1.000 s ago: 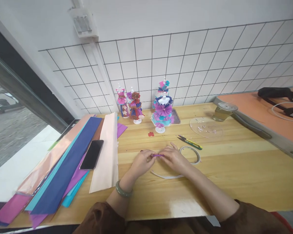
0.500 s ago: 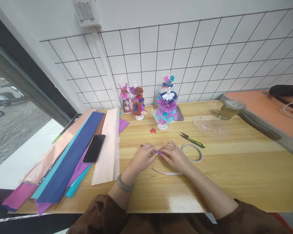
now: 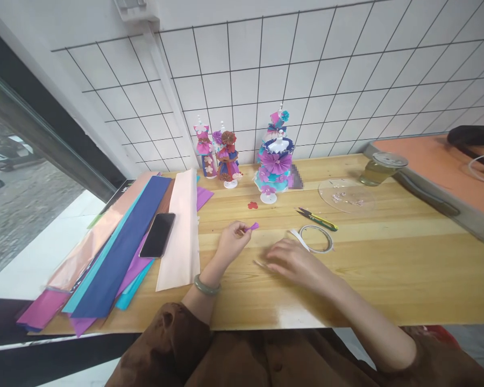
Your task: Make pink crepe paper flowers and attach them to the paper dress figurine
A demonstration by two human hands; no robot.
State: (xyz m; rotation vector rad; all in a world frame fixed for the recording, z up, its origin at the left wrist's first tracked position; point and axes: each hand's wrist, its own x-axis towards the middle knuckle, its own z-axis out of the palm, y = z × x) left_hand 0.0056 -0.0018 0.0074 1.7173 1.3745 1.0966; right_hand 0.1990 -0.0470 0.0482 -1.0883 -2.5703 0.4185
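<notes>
My left hand [image 3: 233,239] is closed, pinching a small gathered piece of purple crepe paper [image 3: 253,227] between thumb and fingertips. To its right, my right hand [image 3: 292,260] is blurred by motion, its fingers bent low over the table. A thin white tape strip [image 3: 299,239] shows behind that hand, beside the tape roll [image 3: 315,239], and a blurred pale end shows at its fingertips, so the strip seems to be in its grip. Green-and-yellow thread snips [image 3: 318,219] lie behind the roll. A red paper flower [image 3: 252,205] lies farther back.
Crepe paper sheets [image 3: 116,252] and a phone [image 3: 158,235] lie at left. Small dress forms in paper dresses, one with a purple fan bow [image 3: 276,162], stand along the wall. A clear plate [image 3: 342,194] with small beads and a lidded cup [image 3: 381,169] are at right.
My hands have parted; the purple paper stays in my left hand, which has turned it upward. My right hand has come down to the tape strip, whose position has shifted. The view has tilted slightly.
</notes>
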